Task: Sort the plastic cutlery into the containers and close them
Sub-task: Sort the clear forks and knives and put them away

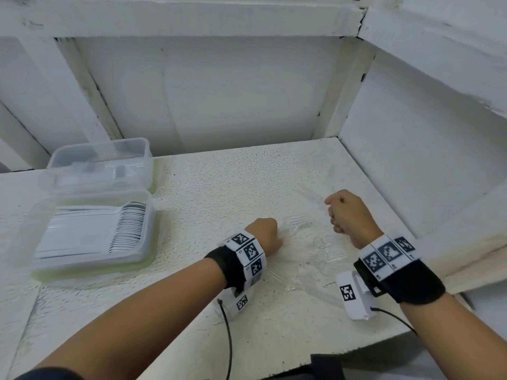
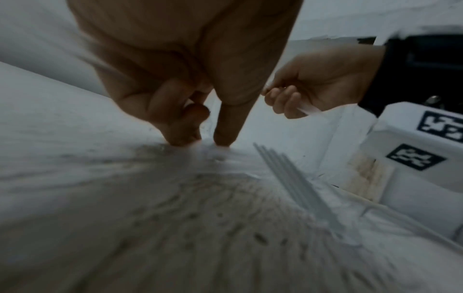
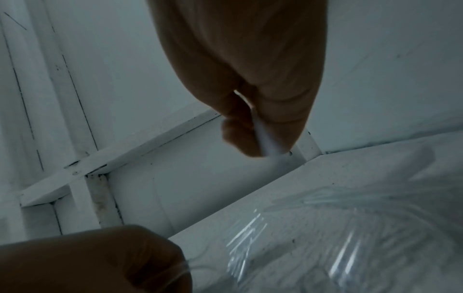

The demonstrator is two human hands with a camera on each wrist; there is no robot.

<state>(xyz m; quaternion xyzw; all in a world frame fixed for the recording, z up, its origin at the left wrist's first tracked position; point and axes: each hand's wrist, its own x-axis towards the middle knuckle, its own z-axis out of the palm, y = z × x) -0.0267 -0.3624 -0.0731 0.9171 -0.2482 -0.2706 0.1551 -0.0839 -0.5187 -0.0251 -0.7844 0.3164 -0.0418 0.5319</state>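
Several clear plastic cutlery pieces (image 1: 310,250) lie in a loose pile on the white table (image 1: 219,193) between my hands. My left hand (image 1: 275,234) is curled with thumb and fingertips (image 2: 183,138) down on the table, pinching a clear piece at the pile's left edge. Which kind of piece it is stays blurred. A clear fork (image 2: 295,184) lies just right of it. My right hand (image 1: 330,212) is raised above the pile and grips a clear cutlery handle (image 3: 265,138). Two open clear containers stand at the left. The near container (image 1: 153,215) holds a stacked row of white cutlery, and the far container (image 1: 148,154) holds a few pieces.
White walls close in the table at the back (image 1: 219,91) and on the right (image 1: 411,146). The table's front edge (image 1: 301,360) runs below my wrists. A cable (image 1: 229,338) hangs from my left wrist camera. The pile also glints in the right wrist view (image 3: 325,237).
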